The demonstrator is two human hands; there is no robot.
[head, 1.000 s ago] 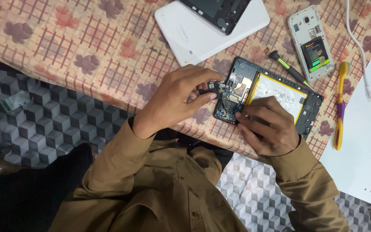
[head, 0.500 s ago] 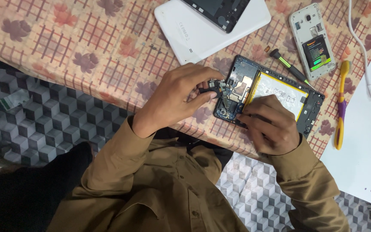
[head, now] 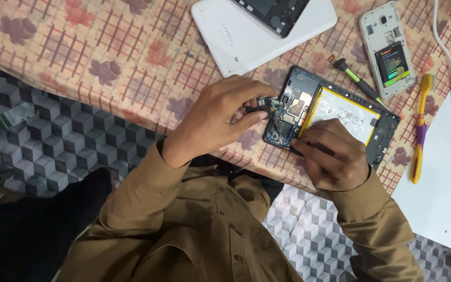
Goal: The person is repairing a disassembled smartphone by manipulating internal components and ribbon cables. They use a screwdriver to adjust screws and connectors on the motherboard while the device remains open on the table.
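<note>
1. The opened tablet (head: 335, 112) lies flat on the floral cloth (head: 105, 62), near the cloth's front edge. Its back is off; the pale battery (head: 343, 112) and dark circuit board (head: 291, 109) are exposed.
2. The left hand (head: 220, 117) rests at the tablet's board end. Thumb and forefinger pinch a small dark part (head: 267, 104) — a clenched grip on that part, right at the edge of the board.
3. The right hand (head: 332, 156) rests over the tablet's near edge, below the battery. Its fingers are curled around a thin dark tool (head: 294, 151), whose tip shows just beside the board's lower corner.
4. Beyond the tablet, a white back cover (head: 251, 36) lies on the cloth with a dark frame (head: 272, 10) resting on top of it.
5. Past the tablet's far corner, a small screwdriver (head: 358, 81) with a green band lies on the cloth.
6. Just beyond the screwdriver lies a white phone (head: 387, 47), back off, battery showing.
7. Beside the tablet's battery end — a yellow and purple toothbrush (head: 421, 125) lies along the edge of a white board (head: 444, 183).
8. A white cable (head: 444, 52) runs past the phone towards the white board.
</note>
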